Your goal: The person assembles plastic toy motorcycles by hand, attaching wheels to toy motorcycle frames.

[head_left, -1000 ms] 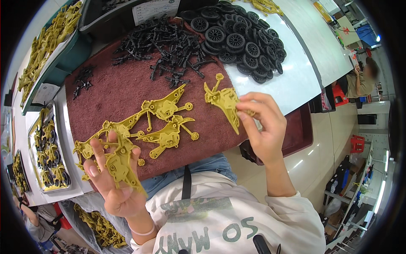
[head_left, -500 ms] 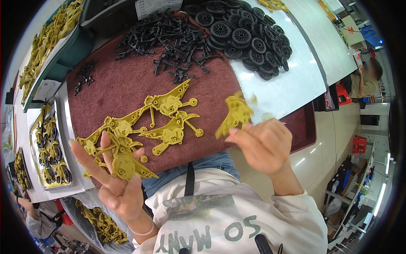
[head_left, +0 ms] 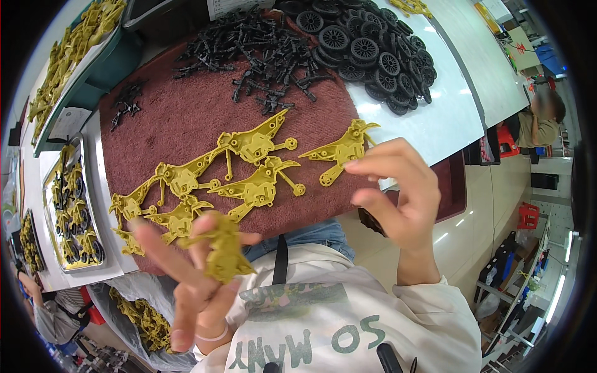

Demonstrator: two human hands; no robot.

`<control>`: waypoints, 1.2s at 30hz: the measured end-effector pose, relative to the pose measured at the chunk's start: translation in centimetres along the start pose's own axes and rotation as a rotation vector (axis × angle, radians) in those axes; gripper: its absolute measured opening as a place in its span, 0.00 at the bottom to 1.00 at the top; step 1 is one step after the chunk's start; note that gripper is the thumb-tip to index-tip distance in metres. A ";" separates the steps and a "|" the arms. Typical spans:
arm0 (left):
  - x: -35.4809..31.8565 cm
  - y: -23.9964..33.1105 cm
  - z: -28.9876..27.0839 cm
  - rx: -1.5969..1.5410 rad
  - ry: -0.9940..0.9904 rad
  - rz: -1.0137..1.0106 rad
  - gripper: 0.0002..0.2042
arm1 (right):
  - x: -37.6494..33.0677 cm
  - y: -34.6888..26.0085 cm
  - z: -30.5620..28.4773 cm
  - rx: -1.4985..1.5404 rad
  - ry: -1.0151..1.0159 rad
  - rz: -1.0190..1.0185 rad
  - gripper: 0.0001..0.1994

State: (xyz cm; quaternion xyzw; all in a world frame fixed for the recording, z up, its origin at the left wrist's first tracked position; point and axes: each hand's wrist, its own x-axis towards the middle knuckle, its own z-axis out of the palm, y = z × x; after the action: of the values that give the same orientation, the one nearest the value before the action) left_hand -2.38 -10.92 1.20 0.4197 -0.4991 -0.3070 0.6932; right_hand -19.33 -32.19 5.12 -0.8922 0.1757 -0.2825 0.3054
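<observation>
In my left hand (head_left: 202, 283) is a yellow plastic toy motorcycle body half (head_left: 225, 250), gripped close to my shirt and blurred by motion. My right hand (head_left: 401, 196) holds nothing; its thumb and fingers are apart. Its fingertips are at the edge of a loose yellow body half (head_left: 341, 151) lying at the right side of the dark red towel (head_left: 165, 133). Several more yellow body halves (head_left: 254, 191) lie in two slanting rows on the towel, between my hands and to the left.
Behind the rows lie black plastic rods (head_left: 249, 53) and a heap of black toy wheels (head_left: 373, 53). At left are a green bin (head_left: 93, 87) of yellow parts and a metal tray (head_left: 74, 268) with toy motorcycles. A plastic-lined bag (head_left: 109, 304) holds yellow parts below; another person (head_left: 538, 127) sits far right.
My right hand has let go of a yellow body half, now lying on the towel, and its fingers have spread. My left hand has moved right and nearer me with its body half.
</observation>
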 end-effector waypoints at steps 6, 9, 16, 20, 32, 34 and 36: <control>2.8 -1.2 1.4 -0.308 -0.234 -0.003 0.49 | 1.3 -2.6 2.7 0.736 -0.317 0.211 0.24; 2.9 -0.4 2.0 -0.256 -0.175 -0.040 0.44 | 1.5 -2.8 2.3 0.720 -0.314 0.212 0.18; 3.4 -0.4 4.1 0.046 0.328 -0.245 0.16 | 1.3 -1.5 2.5 0.718 0.060 0.227 0.13; 2.4 0.2 1.1 0.207 0.175 -0.245 0.14 | 4.9 1.2 -1.4 0.577 0.163 0.111 0.24; 4.0 -0.7 0.9 1.294 -0.192 -0.151 0.24 | 13.3 5.5 -0.2 0.018 -0.776 -0.221 0.14; 4.1 -0.5 0.4 1.295 -0.207 -0.144 0.24 | 13.2 6.2 0.4 0.062 -0.712 -0.270 0.13; 4.1 0.1 0.0 1.260 -0.219 -0.151 0.23 | 13.2 5.3 0.3 0.088 -0.730 -0.077 0.13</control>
State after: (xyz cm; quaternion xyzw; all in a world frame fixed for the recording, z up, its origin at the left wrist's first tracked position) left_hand -1.12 -14.33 3.07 0.7465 -0.6207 -0.0440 0.2356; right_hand -9.64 -42.46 6.73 -0.9263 0.0090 0.0360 0.3750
